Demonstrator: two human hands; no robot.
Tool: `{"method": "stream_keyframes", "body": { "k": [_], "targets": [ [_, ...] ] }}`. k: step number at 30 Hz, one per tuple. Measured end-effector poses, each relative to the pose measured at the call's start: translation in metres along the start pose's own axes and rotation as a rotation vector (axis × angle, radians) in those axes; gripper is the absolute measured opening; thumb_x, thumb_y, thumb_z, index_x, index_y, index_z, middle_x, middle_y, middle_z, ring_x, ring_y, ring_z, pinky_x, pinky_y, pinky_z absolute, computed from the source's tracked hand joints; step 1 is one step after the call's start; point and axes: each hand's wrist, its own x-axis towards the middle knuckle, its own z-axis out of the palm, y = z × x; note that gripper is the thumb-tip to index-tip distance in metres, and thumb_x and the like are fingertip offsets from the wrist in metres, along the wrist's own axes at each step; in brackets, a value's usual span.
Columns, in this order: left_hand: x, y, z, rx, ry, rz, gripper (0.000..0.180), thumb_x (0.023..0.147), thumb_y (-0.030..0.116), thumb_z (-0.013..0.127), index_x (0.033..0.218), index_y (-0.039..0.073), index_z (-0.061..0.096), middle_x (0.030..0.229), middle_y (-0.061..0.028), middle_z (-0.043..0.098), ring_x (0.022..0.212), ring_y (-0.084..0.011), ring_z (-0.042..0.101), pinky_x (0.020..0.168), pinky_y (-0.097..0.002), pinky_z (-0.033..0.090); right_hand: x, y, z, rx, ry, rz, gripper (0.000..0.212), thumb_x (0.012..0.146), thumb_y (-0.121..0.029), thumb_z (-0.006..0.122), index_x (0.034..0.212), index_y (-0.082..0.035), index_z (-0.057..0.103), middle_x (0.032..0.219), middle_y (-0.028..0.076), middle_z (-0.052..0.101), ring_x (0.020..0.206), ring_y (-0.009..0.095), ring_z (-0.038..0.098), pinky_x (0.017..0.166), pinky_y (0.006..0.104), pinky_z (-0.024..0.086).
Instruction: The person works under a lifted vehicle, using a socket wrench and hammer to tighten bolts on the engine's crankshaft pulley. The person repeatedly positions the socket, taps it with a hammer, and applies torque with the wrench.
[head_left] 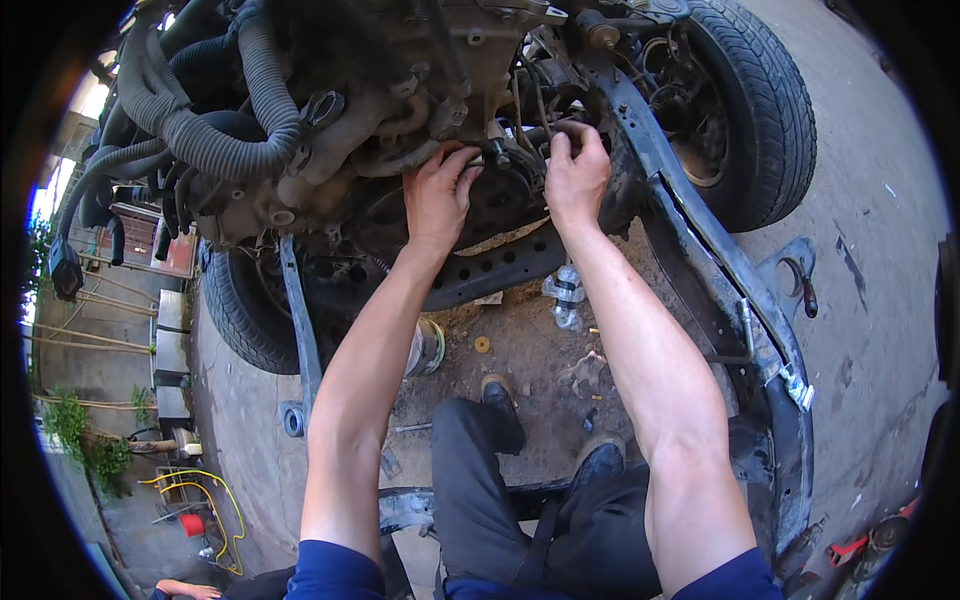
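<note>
Looks down and forward from head height, fisheye-wide, apparently close to the engine [365, 110], though dim there.

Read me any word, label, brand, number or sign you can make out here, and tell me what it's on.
None can be read.
Engine: no marking can be made out.
Tyre at upper right: any sidewall lettering is too blurred to read.
White-and-blue wrapper on the right-hand rail: any print is too small to read.
</note>
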Motion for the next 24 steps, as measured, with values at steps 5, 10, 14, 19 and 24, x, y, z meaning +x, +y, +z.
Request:
{"method": "stream_keyframes", "body": {
  "k": [5,10,14,19,24],
  "targets": [
    [-0.003,-0.001,0.017,0.063,0.006,-0.053,0.02,0.086,0.018,0.075,0.105,0.014,0.077,0.104,-0.0027,0.069,0.103,-0.0288,0.062,0.1,-0.0432,0.039,-0.003,0.022,0.003,0.026,-0.128,0.08,0.022,0.093,-0.015,0.063,0.108,0.001,0.068,0.097,0.018,0.075,0.092,0.032,0.073,0.084,0.0394,0.055],
    [-0.003,-0.004,0.024,0.168,0.03,0.018,0.021,0.086,0.018,0.075,0.106,0.016,0.077,0.104,-0.0005,0.069,0.104,-0.0275,0.061,0.103,-0.0446,0.036,0.002,0.026,0.009,0.079,-0.209,0.046,0.022,0.093,-0.011,0.067,0.109,0.005,0.068,0.09,0.01,0.073,0.079,0.014,0.068,0.075,0.0291,0.054],
    [-0.004,-0.006,0.028,0.168,0.046,0.01,0.022,0.085,0.018,0.076,0.107,0.017,0.076,0.104,0.0006,0.069,0.106,-0.0267,0.06,0.104,-0.0455,0.034,0.002,0.026,0.01,0.098,-0.27,0.068,0.025,0.093,-0.011,0.067,0.112,0.005,0.067,0.092,0.01,0.073,0.08,0.014,0.068,0.077,0.0283,0.054],
    [-0.006,-0.011,0.03,0.151,0.056,0.025,0.027,0.083,0.014,0.077,0.109,0.017,0.074,0.103,-0.0001,0.069,0.105,-0.0269,0.061,0.102,-0.0451,0.035,-0.002,0.022,0.013,0.22,-0.496,0.043,0.034,0.091,-0.011,0.07,0.12,0.005,0.064,0.097,0.009,0.072,0.085,0.012,0.067,0.08,0.0276,0.054],
    [-0.006,-0.013,0.03,0.067,0.077,-0.022,0.04,0.081,0.012,0.078,0.119,0.014,0.066,0.1,-0.004,0.072,0.103,-0.029,0.063,0.103,-0.0444,0.035,-0.005,0.012,0.011,-0.019,-0.531,-0.281,0.036,0.083,-0.009,0.071,0.118,-0.001,0.067,0.109,0.014,0.067,0.096,0.027,0.068,0.085,0.0362,0.054]
  ]
}}
